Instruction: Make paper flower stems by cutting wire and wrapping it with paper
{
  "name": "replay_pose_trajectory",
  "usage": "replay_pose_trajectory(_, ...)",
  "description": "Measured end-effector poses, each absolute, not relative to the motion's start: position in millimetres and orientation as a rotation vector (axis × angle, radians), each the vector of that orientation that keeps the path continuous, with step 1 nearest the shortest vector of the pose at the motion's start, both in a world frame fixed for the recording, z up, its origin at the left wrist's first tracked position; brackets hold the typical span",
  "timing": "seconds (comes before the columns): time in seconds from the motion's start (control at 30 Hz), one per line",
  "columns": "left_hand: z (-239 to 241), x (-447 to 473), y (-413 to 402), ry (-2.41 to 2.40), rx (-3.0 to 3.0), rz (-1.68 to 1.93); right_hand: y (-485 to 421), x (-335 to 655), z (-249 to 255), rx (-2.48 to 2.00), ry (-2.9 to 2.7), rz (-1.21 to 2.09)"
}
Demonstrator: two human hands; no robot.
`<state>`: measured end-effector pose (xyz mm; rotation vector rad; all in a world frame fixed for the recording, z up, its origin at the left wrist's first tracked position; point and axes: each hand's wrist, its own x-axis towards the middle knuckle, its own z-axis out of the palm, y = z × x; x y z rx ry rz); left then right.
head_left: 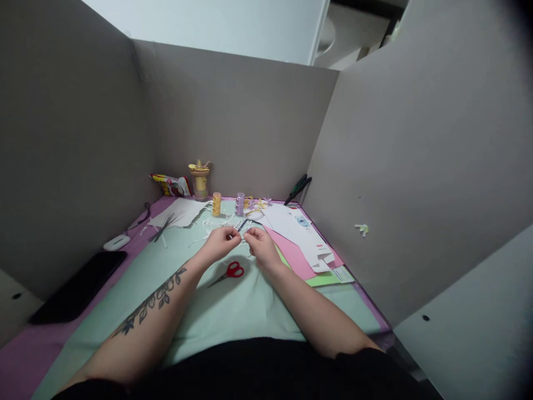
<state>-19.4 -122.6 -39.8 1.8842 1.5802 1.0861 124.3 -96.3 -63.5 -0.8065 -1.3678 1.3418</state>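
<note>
My left hand (225, 243) and my right hand (261, 246) meet over the middle of the table, thumbs and fingers pinched almost tip to tip. Whatever they hold is too small to make out. Just behind the fingertips lies a dark, thin piece (242, 224) among white paper scraps (212, 223). Nearer to me, below the hands, red-handled scissors (231, 271) rest on the pale green cloth, blades pointing left.
Yellow (216, 204) and purple (240, 204) cylinders stand behind the hands, beside star-shaped pieces (260, 203). Coloured sheets and white papers (302, 230) lie right. Dark wires (169, 222), a white case (116, 243) and a black slab (79, 288) lie left. Grey panels (233, 122) enclose the table.
</note>
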Motion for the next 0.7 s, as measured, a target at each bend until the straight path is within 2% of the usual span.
replay_pose_trajectory(0.7, -38.8, -21.2, -121.4, 1.48, 1.79, 1.152, -96.6, 123.4, -63.8, -0.805, -1.296, 1.43)
